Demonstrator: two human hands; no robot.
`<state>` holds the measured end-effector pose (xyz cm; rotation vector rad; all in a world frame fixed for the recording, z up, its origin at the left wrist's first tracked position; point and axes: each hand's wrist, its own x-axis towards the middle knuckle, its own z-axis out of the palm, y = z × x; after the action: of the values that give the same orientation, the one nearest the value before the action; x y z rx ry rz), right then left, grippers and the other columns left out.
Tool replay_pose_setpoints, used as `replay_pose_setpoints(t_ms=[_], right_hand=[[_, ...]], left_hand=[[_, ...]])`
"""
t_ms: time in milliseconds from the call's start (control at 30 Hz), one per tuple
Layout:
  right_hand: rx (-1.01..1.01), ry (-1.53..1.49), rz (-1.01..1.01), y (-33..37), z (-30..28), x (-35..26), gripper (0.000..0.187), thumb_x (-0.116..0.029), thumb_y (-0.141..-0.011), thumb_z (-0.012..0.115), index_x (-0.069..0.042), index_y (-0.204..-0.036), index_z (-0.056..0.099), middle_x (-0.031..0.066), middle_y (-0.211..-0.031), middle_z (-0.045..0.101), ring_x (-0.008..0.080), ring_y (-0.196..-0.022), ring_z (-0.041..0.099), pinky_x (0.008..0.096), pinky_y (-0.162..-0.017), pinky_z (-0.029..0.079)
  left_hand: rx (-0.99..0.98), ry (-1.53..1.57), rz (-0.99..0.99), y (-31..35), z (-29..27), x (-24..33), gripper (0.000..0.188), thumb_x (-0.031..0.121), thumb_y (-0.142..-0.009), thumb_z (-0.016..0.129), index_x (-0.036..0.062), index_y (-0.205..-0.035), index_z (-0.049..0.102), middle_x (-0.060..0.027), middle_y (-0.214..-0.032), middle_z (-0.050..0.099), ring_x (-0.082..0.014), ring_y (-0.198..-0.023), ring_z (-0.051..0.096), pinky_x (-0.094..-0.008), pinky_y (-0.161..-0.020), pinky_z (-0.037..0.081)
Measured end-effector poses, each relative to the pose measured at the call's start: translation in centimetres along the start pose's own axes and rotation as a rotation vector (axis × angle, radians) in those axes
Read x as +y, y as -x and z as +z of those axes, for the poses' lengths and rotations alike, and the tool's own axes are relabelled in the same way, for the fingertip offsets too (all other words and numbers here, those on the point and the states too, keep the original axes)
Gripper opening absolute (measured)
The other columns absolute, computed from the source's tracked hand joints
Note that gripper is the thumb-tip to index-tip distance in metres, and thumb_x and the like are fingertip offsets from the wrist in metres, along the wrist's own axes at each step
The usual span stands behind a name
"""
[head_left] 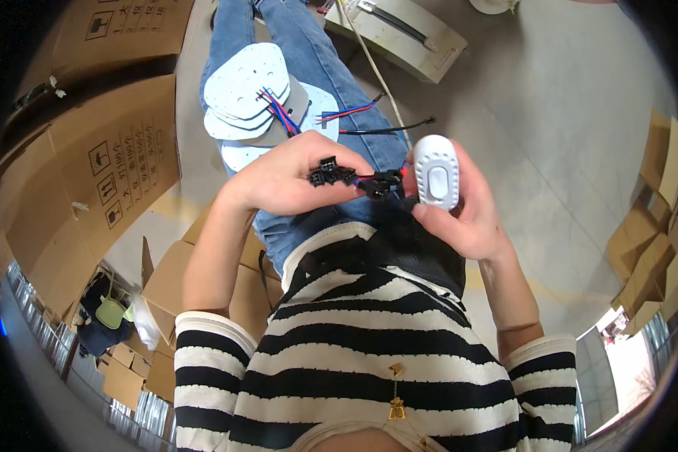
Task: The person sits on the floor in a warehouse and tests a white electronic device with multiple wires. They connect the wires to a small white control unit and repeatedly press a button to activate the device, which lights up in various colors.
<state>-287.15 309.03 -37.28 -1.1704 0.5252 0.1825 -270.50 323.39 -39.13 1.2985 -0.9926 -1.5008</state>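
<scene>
Above my lap, my left hand (297, 172) is closed around a bunch of red, blue and black wires that end in black plug connectors (331, 173). The wires run from a stack of pale blue rounded plates (247, 79) lying on my thighs. My right hand (471, 207) grips a white oval device (437, 173) with a ridged edge and a raised oval button. A black connector (384, 183) sits between the two hands, close to the device's left side; whether it is joined to the device I cannot tell.
Large cardboard cartons (90, 158) stand on my left, with smaller boxes (166, 282) below them. A pale metal case with a dark handle (403, 38) is on the floor ahead, and a thin cable (373, 64) passes beside it. Flattened cardboard (644, 241) leans at far right.
</scene>
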Motion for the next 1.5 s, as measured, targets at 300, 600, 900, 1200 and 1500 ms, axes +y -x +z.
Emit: replay_pose_setpoints(t_ms=[300,600,900,1200,1500], right_hand=[[-0.075,-0.05,0.087,-0.5,0.4,-0.6,0.048,0.0,-0.063,0.058,-0.001,-0.107,0.04,0.0027,-0.09,0.049,0.0089,-0.083,0.048,0.0233,-0.072,0.04],[-0.282,-0.052,0.285,-1.3,-0.2,-0.5,0.046,0.002,-0.068,0.056,-0.002,-0.109,0.037,0.0039,-0.087,0.049,0.0084,-0.059,0.049,0.0205,-0.05,0.04],[-0.133,-0.017,0.011,-1.1,-0.3,1.3,0.044,-0.006,-0.068,0.058,-0.001,-0.107,0.04,0.0035,-0.089,0.048,0.0107,-0.08,0.047,0.0241,-0.072,0.039],[-0.119,0.102,0.144,0.3,-1.0,1.9,0.038,-0.009,-0.068,0.051,-0.004,-0.104,0.04,0.0038,-0.09,0.046,0.0131,-0.087,0.043,0.0251,-0.077,0.034],[-0.09,0.12,0.172,1.8,-1.2,2.4,0.034,-0.006,-0.069,0.047,-0.004,-0.103,0.041,0.0046,-0.091,0.043,0.0127,-0.086,0.042,0.0245,-0.076,0.033]], left_hand=[[-0.094,-0.019,-0.049,-0.2,0.1,0.3,0.027,-0.003,-0.056,0.058,-0.0023,-0.083,0.058,-0.0133,-0.078,0.059,-0.0241,-0.072,0.057,-0.0291,-0.065,0.042],[-0.246,0.006,-0.067,-0.6,-0.3,0.1,0.024,-0.002,-0.061,0.057,-0.0012,-0.085,0.058,-0.0121,-0.079,0.06,-0.0207,-0.071,0.056,-0.0275,-0.065,0.042],[-0.191,-0.023,-0.223,-0.8,0.1,0.0,0.025,0.0,-0.065,0.06,-0.001,-0.09,0.057,-0.0107,-0.086,0.059,-0.018,-0.075,0.055,-0.0265,-0.069,0.042],[0.393,0.18,-0.007,2.2,-3.8,1.7,0.022,0.014,-0.078,0.052,-0.003,-0.092,0.055,-0.011,-0.087,0.06,-0.0098,-0.069,0.054,-0.0174,-0.057,0.041],[0.357,0.119,0.331,5.7,-7.3,4.5,0.026,0.021,-0.087,0.034,0.0046,-0.096,0.052,0.007,-0.048,0.032,-0.0042,-0.047,0.025,-0.0214,-0.051,0.022]])
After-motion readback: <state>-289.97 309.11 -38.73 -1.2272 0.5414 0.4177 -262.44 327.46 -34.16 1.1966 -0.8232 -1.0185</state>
